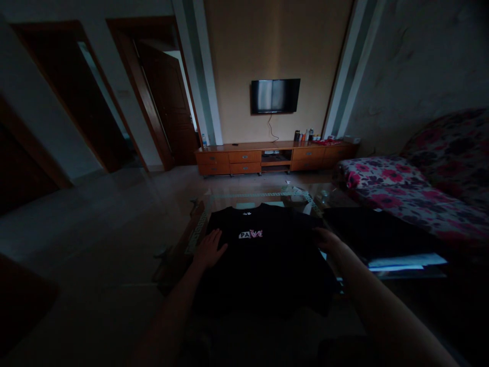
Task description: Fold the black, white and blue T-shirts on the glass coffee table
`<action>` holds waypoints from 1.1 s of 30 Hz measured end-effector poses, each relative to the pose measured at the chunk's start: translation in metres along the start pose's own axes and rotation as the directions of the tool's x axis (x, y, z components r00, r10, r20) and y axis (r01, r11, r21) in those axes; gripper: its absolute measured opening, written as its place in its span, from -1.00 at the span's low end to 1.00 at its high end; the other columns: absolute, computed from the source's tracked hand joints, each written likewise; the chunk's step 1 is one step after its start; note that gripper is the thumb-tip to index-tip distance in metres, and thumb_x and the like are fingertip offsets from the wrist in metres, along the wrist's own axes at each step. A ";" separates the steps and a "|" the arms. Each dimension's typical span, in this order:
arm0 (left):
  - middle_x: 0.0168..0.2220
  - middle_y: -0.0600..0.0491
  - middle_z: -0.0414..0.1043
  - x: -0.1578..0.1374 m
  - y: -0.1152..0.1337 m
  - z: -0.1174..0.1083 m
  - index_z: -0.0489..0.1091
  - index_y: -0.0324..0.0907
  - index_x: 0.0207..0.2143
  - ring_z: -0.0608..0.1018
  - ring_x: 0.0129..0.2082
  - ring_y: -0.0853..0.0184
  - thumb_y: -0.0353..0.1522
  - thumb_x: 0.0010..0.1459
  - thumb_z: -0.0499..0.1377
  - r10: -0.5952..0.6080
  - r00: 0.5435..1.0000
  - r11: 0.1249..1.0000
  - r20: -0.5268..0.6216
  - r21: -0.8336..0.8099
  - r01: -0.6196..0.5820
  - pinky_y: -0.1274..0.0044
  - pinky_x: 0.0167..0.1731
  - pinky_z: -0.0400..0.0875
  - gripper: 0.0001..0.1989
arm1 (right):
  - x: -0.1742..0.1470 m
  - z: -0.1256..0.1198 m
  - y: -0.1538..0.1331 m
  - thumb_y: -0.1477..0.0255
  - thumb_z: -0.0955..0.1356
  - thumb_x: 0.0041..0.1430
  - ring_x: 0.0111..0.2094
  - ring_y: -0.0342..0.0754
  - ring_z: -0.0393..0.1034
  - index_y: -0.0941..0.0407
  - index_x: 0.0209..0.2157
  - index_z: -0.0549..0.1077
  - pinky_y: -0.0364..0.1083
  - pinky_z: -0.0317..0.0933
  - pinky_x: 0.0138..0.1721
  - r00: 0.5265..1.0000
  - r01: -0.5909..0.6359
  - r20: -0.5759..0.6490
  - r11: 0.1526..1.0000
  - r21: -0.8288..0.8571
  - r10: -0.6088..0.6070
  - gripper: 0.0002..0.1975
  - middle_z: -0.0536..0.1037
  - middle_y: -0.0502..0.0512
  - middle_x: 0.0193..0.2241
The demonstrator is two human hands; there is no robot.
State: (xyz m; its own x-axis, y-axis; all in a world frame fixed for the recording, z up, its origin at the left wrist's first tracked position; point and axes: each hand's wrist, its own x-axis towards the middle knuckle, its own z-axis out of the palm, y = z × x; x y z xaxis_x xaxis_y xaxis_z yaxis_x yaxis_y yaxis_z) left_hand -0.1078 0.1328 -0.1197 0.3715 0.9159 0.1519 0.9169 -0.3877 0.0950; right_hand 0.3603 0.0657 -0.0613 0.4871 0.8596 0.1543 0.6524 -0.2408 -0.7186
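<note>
A black T-shirt (263,265) lies spread front up on the glass coffee table (219,195), its collar away from me. A small white and pink print crosses its chest. Flat on the shirt's left side rests my left hand (209,250), fingers stretched and apart. My right hand (327,240) is at the right sleeve, its fingers closed on the fabric edge; the fingertips are partly dark. To the right of that hand, a stack of dark folded clothes (382,232) sits on the table with pale layers at its near edge.
A flower-patterned sofa (405,186) stands at the right. Beyond the table is a low wooden TV cabinet (244,158) with bottles and cans on top. A television (275,96) hangs above it. Doorways (164,97) line the left wall. The room is dim.
</note>
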 end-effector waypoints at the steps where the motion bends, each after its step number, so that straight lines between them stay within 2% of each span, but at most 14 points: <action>1: 0.42 -0.11 0.07 0.000 0.000 -0.001 0.12 -0.18 0.38 0.14 0.41 0.13 -0.01 0.35 -0.08 0.000 1.000 1.000 0.002 -0.001 0.000 0.26 0.36 0.01 -0.32 | -0.002 0.001 -0.002 0.27 0.32 0.34 -0.14 0.06 0.50 0.18 0.03 0.50 0.03 0.43 -0.13 1.000 -0.011 -0.007 1.000 -0.022 0.011 -0.65 0.58 0.22 -0.13; 3: 0.41 -0.10 0.07 0.000 0.000 -0.002 0.13 -0.18 0.38 0.14 0.41 0.12 -0.01 0.35 -0.08 -0.007 1.000 1.000 0.007 -0.002 0.007 0.25 0.35 0.03 -0.32 | -0.006 0.004 -0.007 0.32 0.27 0.33 -0.11 0.14 0.51 0.23 0.06 0.51 0.05 0.41 -0.10 0.999 -0.026 -0.024 0.998 -0.053 0.025 -0.60 0.60 0.30 -0.15; 5: 0.41 -0.10 0.08 -0.001 0.000 -0.003 0.13 -0.17 0.38 0.15 0.40 0.11 -0.01 0.34 -0.08 -0.017 1.000 1.000 0.006 -0.003 0.017 0.24 0.34 0.04 -0.32 | -0.010 0.008 -0.014 0.39 0.22 0.31 -0.02 0.16 0.48 0.25 0.13 0.48 0.06 0.34 0.03 0.999 -0.018 -0.038 0.997 -0.072 0.015 -0.55 0.59 0.33 -0.07; 7: 0.41 -0.10 0.08 -0.001 0.000 -0.003 0.14 -0.17 0.38 0.15 0.40 0.11 0.00 0.34 -0.07 -0.020 1.000 1.000 0.002 -0.005 0.020 0.24 0.34 0.04 -0.32 | -0.016 0.015 -0.021 0.44 0.18 0.30 0.08 0.11 0.42 0.23 0.18 0.44 0.01 0.24 0.15 0.993 0.114 0.015 0.986 -0.119 -0.113 -0.51 0.55 0.30 0.05; 8: 0.41 -0.10 0.08 -0.001 0.000 -0.003 0.13 -0.18 0.38 0.15 0.40 0.11 0.00 0.34 -0.08 -0.018 1.000 1.000 0.001 -0.006 0.018 0.25 0.34 0.03 -0.31 | -0.021 0.019 -0.025 0.45 0.17 0.31 0.12 0.08 0.38 0.20 0.18 0.45 -0.01 0.19 0.19 0.974 0.225 0.079 0.961 -0.162 -0.214 -0.51 0.53 0.26 0.09; 10: 0.41 -0.10 0.07 -0.001 0.000 -0.002 0.13 -0.20 0.38 0.15 0.40 0.12 0.01 0.35 -0.09 -0.014 1.000 1.000 0.002 -0.003 0.014 0.26 0.35 0.02 -0.30 | -0.030 0.028 -0.031 0.44 0.19 0.30 0.15 0.07 0.32 0.13 0.14 0.49 -0.02 0.12 0.22 0.882 0.453 0.275 0.852 -0.263 -0.383 -0.55 0.51 0.20 0.11; 12: 0.41 -0.11 0.07 -0.001 0.000 -0.002 0.13 -0.22 0.38 0.15 0.40 0.12 0.01 0.35 -0.09 -0.013 1.000 1.000 0.008 0.002 0.013 0.27 0.35 0.02 -0.29 | -0.040 0.036 -0.034 0.44 0.25 0.26 0.18 0.09 0.27 0.09 0.09 0.51 0.00 0.08 0.22 0.807 0.563 0.432 0.746 -0.356 -0.403 -0.59 0.48 0.18 0.12; 14: 0.41 -0.12 0.08 0.000 0.000 -0.001 0.13 -0.23 0.38 0.15 0.40 0.12 0.01 0.35 -0.09 -0.015 1.000 1.000 0.008 0.003 0.015 0.27 0.35 0.03 -0.29 | -0.047 0.042 -0.034 0.46 0.28 0.23 0.19 0.10 0.23 0.11 0.12 0.49 -0.01 0.07 0.21 0.794 0.575 0.495 0.702 -0.421 -0.353 -0.57 0.45 0.21 0.15; 18: 0.41 -0.10 0.08 0.000 -0.002 0.001 0.13 -0.19 0.37 0.15 0.40 0.11 0.02 0.34 -0.09 -0.011 1.000 1.000 -0.005 -0.005 0.011 0.27 0.35 0.02 -0.30 | -0.050 0.043 -0.031 0.51 0.18 0.32 0.13 0.09 0.29 0.18 0.04 0.52 -0.05 0.08 0.16 0.800 0.557 0.518 0.695 -0.454 -0.304 -0.61 0.51 0.29 0.04; 23: 0.41 -0.11 0.09 0.000 -0.004 0.004 0.13 -0.21 0.37 0.16 0.40 0.12 0.02 0.35 -0.09 0.001 1.000 1.000 -0.022 -0.003 -0.001 0.29 0.35 0.02 -0.30 | -0.049 0.040 -0.033 0.52 0.12 0.36 0.13 0.09 0.29 0.18 0.12 0.43 -0.05 0.08 0.14 0.839 0.520 0.440 0.710 -0.475 -0.320 -0.58 0.48 0.30 0.07; 26: 0.40 -0.11 0.10 0.000 -0.004 0.004 0.14 -0.21 0.36 0.17 0.39 0.12 0.01 0.35 -0.09 0.008 1.000 1.000 -0.027 0.007 -0.008 0.29 0.35 0.03 -0.30 | -0.054 0.042 -0.034 0.43 0.14 0.40 0.07 0.06 0.35 0.13 0.04 0.48 -0.06 0.15 0.06 0.796 0.560 0.505 0.720 -0.409 -0.333 -0.63 0.52 0.24 0.02; 29: 0.40 -0.12 0.12 0.000 -0.003 0.004 0.15 -0.21 0.36 0.18 0.39 0.10 0.01 0.35 -0.08 0.011 0.999 1.000 -0.036 0.012 -0.011 0.26 0.34 0.06 -0.31 | -0.053 0.044 -0.033 0.24 0.15 0.43 0.04 0.07 0.40 0.10 -0.07 0.54 -0.06 0.19 0.04 0.756 0.601 0.525 0.733 -0.319 -0.391 -0.59 0.56 0.21 -0.05; 30: 0.39 -0.12 0.12 0.000 -0.003 0.004 0.15 -0.22 0.35 0.18 0.39 0.10 0.01 0.35 -0.08 0.012 0.999 1.000 -0.039 0.012 -0.012 0.25 0.34 0.07 -0.31 | -0.051 0.044 -0.031 0.19 0.11 0.45 0.02 0.06 0.41 0.10 -0.10 0.55 -0.06 0.21 0.04 0.771 0.584 0.495 0.755 -0.299 -0.401 -0.54 0.57 0.21 -0.07; 33: 0.40 -0.12 0.12 0.000 -0.003 0.005 0.15 -0.22 0.36 0.18 0.39 0.09 0.01 0.35 -0.08 0.010 0.999 1.000 -0.042 0.007 -0.010 0.24 0.33 0.07 -0.31 | -0.040 0.044 -0.022 0.21 -0.02 0.48 -0.01 0.04 0.45 0.14 -0.07 0.53 -0.06 0.23 0.05 0.874 0.459 0.322 0.834 -0.306 -0.363 -0.42 0.58 0.27 -0.07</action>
State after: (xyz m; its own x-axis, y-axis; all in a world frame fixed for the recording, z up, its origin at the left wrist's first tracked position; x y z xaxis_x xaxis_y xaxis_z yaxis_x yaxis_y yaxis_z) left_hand -0.1102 0.1348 -0.1245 0.3747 0.9067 0.1939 0.9141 -0.3962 0.0863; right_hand 0.3010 0.0560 -0.0818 0.0022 0.9843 0.1768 0.9453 0.0557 -0.3215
